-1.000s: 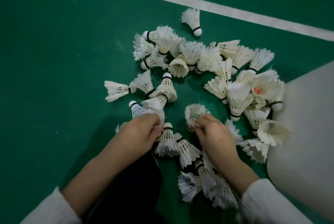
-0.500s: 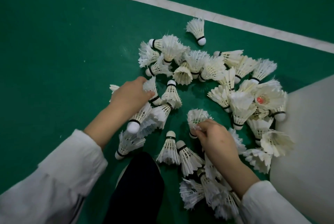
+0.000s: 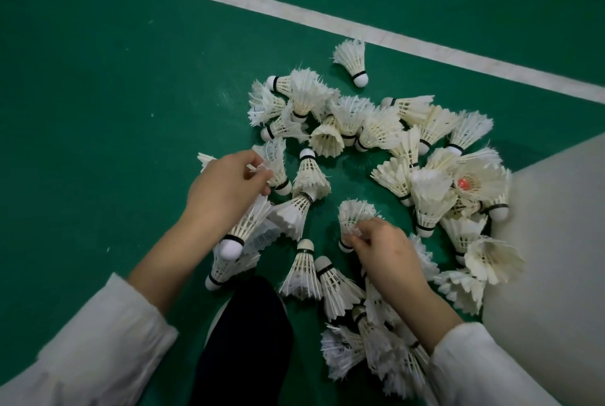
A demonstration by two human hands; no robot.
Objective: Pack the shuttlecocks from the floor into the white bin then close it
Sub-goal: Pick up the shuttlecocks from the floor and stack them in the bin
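Several white feather shuttlecocks [image 3: 379, 130] lie in a loose heap on the green court floor [image 3: 98, 94]. My left hand [image 3: 222, 189] hovers over the heap's left side and holds a shuttlecock [image 3: 244, 228] whose cork points toward me, its fingers also pinching feathers near another shuttlecock [image 3: 275, 163]. My right hand [image 3: 386, 251] pinches a shuttlecock [image 3: 353, 215] in the middle of the heap. A white bin [image 3: 556, 258] shows only as a pale wall at the right edge, with shuttlecocks lying against it.
A white court line [image 3: 294, 12] runs diagonally across the floor behind the heap. One shuttlecock [image 3: 353, 60] lies apart near that line. My dark trouser leg [image 3: 245, 340] is at the bottom centre, between my white sleeves.
My left hand has moved from the near side of the heap to the far left, carrying a shuttlecock with it. My right hand has stayed on the middle shuttlecock.
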